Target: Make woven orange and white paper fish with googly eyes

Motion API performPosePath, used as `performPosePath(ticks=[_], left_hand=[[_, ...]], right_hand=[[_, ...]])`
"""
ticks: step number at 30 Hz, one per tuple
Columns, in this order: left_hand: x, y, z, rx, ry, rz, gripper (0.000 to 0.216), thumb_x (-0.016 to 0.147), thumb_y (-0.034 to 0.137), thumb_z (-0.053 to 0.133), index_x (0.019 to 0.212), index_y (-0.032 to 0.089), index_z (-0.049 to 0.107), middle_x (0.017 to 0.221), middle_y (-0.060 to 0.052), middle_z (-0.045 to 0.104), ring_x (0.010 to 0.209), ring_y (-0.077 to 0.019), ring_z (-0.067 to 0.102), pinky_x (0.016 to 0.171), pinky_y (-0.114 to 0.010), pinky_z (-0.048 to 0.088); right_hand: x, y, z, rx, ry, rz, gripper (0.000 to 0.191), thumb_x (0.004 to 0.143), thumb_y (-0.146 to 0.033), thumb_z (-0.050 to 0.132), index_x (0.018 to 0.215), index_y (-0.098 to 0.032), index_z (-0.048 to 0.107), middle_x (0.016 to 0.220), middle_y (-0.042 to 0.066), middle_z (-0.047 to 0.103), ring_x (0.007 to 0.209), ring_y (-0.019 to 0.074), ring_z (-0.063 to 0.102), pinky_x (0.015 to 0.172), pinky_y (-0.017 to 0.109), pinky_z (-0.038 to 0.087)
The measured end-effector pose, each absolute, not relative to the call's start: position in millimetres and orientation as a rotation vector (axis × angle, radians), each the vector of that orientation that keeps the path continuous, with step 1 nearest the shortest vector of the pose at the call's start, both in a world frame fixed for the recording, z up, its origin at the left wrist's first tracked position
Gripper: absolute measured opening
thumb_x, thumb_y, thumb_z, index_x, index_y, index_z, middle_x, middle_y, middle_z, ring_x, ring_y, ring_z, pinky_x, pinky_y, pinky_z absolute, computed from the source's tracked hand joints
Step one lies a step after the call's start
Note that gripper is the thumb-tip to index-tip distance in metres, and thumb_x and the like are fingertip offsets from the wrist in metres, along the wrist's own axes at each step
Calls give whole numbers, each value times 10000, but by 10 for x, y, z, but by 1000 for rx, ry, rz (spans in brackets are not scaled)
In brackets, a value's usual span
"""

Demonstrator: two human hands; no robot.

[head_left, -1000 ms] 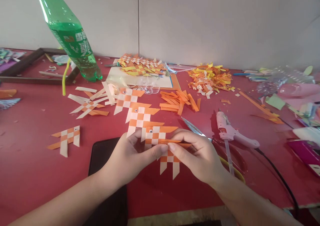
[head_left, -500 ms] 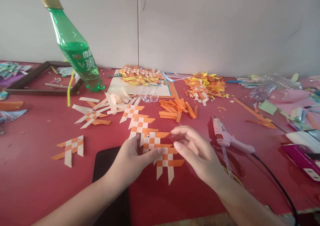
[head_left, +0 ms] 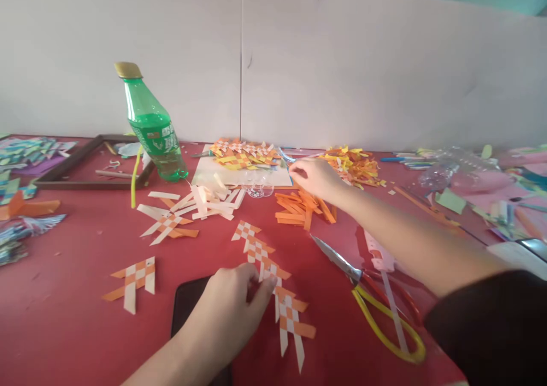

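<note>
A slanting row of orange-and-white woven paper fish [head_left: 290, 312] lies in front of me, overlapping one another. My left hand [head_left: 233, 303] is closed at the side of the row, its thumb tip over the middle fish. My right hand [head_left: 318, 178] reaches to the back, fingertips pinched at the edge of a cream sheet [head_left: 200, 172], beside a thin bluish metallic tool [head_left: 285, 156]. What it grips, if anything, cannot be made out. Loose orange strips [head_left: 293, 209] lie just below that hand, and cream strips [head_left: 209, 201] are further left.
Yellow-handled scissors [head_left: 337, 258] and a glue gun [head_left: 378, 255] lie at right. A green bottle [head_left: 156, 135] leans at back left beside a dark frame [head_left: 94, 185]. Two separate woven pieces, one a fish [head_left: 134, 278], are at left. A dark flat slab [head_left: 188, 300] sits under my left arm.
My right hand has moved from the paper fish to the back of the table. The fish row now lies lower in view, with my left hand still at it. Scissors have come into sight.
</note>
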State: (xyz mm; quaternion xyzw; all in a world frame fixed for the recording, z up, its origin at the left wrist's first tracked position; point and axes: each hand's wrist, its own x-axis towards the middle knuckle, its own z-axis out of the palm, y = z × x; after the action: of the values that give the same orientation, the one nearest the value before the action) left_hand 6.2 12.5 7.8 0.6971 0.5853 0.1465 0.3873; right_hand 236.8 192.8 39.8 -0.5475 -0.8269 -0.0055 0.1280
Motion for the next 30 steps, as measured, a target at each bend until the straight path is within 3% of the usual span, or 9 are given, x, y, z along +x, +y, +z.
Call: performPosePath(ticks=[4,8,11,19,22,25,30], left_hand=[[67,130,107,1843,1512,392,404,932,433,410,593,212,398,513,22,505,460,-127,430,486,-258,270],[91,117,100,1839,1353,554,206,952,357,405,851,223,523,598,33,606,492,-130,532,521,-233,375],[102,111,62,1876,1296,594,182,958,303,396,1022,228,549,668,23,657,510,-138,573,528,-236,413],[76,153,-61,1905,1186,844,249,941,181,416,973,211,661,962,-67,684,800,-162,674,747,-259,530],[81,152,-49,1856,1158,885,246,917,163,468,925,199,711,909,-65,683,778,-150,671,726,-234,535],[92,140,-29,1817,1152,858,231,891,147,518,895,205,742,865,-55,704,746,-150,670,716,-234,540],[86,134,-38,1834,1135,881,207,857,103,542,838,211,717,832,-37,711,731,-149,656,703,-235,525]], right_hand=[[2081,2531,308,-1689,-2498,93,271,943,-329,572,1146,-155,616,1150,78,642,1005,204,634,876,413,536],[1756,2845,222,-1770,-2580,202,346,938,-355,580,1233,-173,569,1245,92,593,1050,216,618,878,427,542],[1611,2953,186,-1822,-2620,284,346,936,-357,583,1226,-168,573,1237,88,597,1049,221,619,877,427,542],[1667,3036,378,-1822,-2531,374,334,940,-355,576,1222,-175,577,1242,89,595,1050,217,617,881,423,540],[1794,3046,562,-1739,-2444,364,335,938,-352,581,1216,-164,579,1224,89,606,1039,213,622,878,424,541],[1960,3030,696,-1661,-2360,384,282,940,-283,567,1177,-145,629,1125,87,683,978,177,645,890,335,513],[2284,2936,682,-1715,-2269,457,213,833,-233,666,1002,-133,748,930,85,758,803,168,670,776,291,504]])
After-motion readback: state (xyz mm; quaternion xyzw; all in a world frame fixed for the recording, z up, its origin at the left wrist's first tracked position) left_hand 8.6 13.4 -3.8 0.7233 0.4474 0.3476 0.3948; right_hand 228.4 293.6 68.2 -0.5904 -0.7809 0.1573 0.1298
